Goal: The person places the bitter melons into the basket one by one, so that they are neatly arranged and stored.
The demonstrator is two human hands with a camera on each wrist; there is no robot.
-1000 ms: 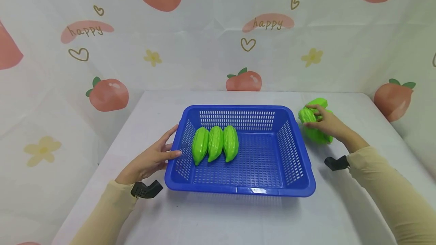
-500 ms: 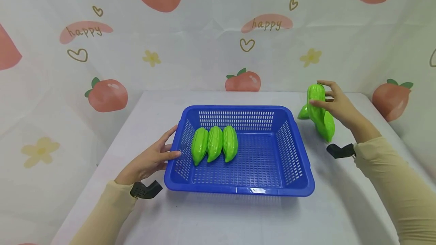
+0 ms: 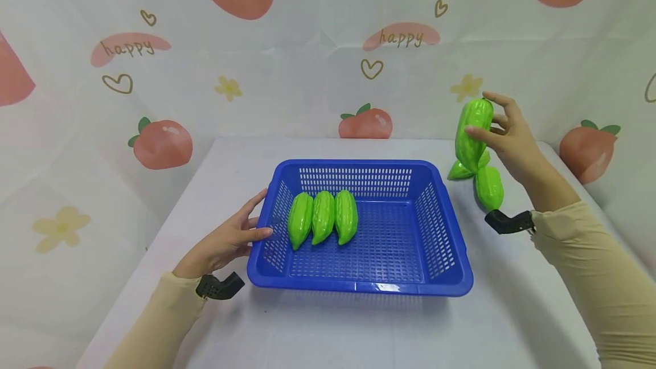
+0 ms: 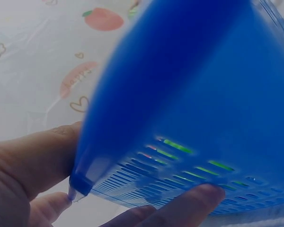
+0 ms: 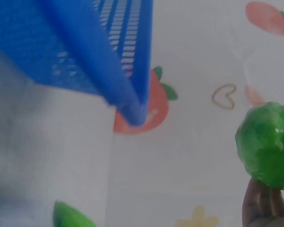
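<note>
Green gourd (image 3: 468, 144), long axis near-upright, tip down, pinched by right fingers (image 3: 500, 99), left fingers (image 3: 256, 234) gripping basket (image 3: 328, 284)

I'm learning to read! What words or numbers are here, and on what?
"happy", on a pink blot, left on the white printed cloth backdrop.
"happy", on another pink blot, right of centre.
"happy", blurred, on that backdrop in the left wrist view.
Blue plastic basket, green ridged gourds: none visible.
Black wrist devices: too small to tell.
</note>
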